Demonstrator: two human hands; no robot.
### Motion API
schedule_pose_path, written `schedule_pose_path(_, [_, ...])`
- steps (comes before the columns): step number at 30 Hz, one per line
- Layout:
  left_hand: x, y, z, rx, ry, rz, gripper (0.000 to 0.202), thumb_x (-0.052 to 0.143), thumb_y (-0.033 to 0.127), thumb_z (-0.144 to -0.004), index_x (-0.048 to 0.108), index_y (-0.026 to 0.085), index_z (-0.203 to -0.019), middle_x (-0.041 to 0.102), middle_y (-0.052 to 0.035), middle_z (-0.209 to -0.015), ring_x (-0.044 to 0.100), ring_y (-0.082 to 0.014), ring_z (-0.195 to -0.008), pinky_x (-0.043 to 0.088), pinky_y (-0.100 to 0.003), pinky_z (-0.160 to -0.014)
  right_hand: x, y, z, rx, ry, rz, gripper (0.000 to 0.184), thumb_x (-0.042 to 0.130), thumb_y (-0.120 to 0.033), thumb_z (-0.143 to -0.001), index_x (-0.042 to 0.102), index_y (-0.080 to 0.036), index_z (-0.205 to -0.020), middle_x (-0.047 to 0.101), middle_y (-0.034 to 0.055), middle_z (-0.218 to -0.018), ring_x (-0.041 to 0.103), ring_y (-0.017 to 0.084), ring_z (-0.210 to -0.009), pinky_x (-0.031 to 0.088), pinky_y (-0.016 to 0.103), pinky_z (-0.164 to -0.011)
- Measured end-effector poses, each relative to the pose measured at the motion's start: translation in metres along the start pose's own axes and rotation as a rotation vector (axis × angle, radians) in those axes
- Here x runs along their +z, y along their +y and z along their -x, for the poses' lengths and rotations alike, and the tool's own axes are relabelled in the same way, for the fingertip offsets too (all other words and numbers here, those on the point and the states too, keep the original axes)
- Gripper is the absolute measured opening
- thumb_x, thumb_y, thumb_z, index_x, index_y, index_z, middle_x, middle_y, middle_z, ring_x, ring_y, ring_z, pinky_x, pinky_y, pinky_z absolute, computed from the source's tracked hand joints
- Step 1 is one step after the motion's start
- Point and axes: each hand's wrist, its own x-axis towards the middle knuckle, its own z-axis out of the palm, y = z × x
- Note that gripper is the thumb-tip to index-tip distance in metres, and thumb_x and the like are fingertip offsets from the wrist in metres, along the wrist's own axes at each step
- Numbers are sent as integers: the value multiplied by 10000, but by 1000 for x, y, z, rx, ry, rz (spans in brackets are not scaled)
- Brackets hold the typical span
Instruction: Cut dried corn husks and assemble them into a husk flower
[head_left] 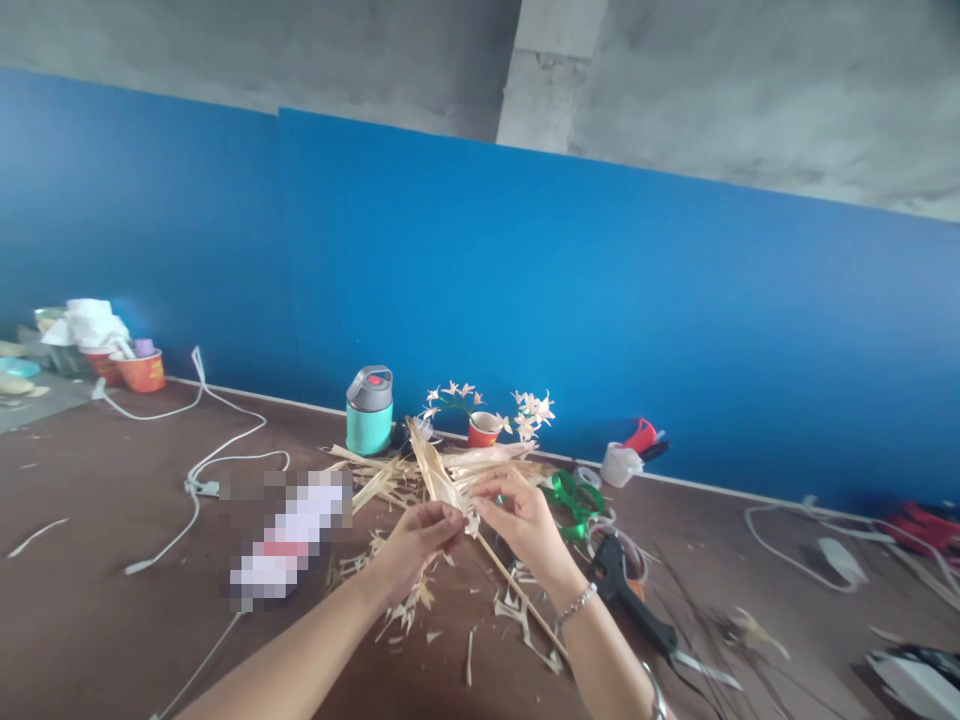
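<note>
The left grip (415,545) and right grip (525,522) meet over the table (112,620), each pinched on one long straw strip (431,465) slanting between them. Straw scraps (405,605) lie beneath. A glue gun (626,590) lies just right of the right grip.

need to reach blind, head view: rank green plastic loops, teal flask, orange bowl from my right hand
1. green plastic loops, just right of the right hand
2. teal flask, back left by the wall
3. orange bowl, far left table end
Left hand and right hand pinch a straw strip.
</note>
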Motion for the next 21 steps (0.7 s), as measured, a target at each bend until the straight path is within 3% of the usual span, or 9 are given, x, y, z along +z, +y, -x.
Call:
schedule_pose_path(6, [-1, -1, -1, 33, 14, -51, 267, 719, 382, -662, 655, 123, -665, 602, -7, -590, 475, -70, -533, 348, -191, -548, 3, 0, 0, 19, 61, 45, 110, 592, -234, -714, 627, -165, -635, 591, 42, -818, 565, 168, -767, 401, 232, -563])
schedule_pose_path(10, [2, 0, 1, 49, 129, -106, 267, 738, 357, -631, 663, 147, -780, 656, -16, -682, 546, -96, -574, 388, -198, -547, 5, 1, 1, 45, 123, 29, 106, 590, -243, -708, 641, -167, -654, 604, 44, -815, 572, 176, -778, 425, 246, -609])
schedule_pose_path(13, [7, 2, 2, 61, 174, -132, 275, 751, 346, -600, 645, 157, -769, 646, -7, -678, 577, -122, -588, 414, -209, -526, 7, -1, 1, 64, 138, 27, 110, 588, -249, -713, 644, -169, -664, 609, 40, -799, 576, 171, -757, 434, 250, -624])
schedule_pose_path(21, [12, 5, 3, 79, 222, -134, 247, 749, 339, -592, 611, 146, -660, 577, 31, -548, 469, -60, -454, 341, -162, -426, 12, 2, 2, 61, 111, 35, 118, 584, -257, -727, 638, -172, -666, 606, 36, -794, 578, 175, -763, 435, 247, -619])
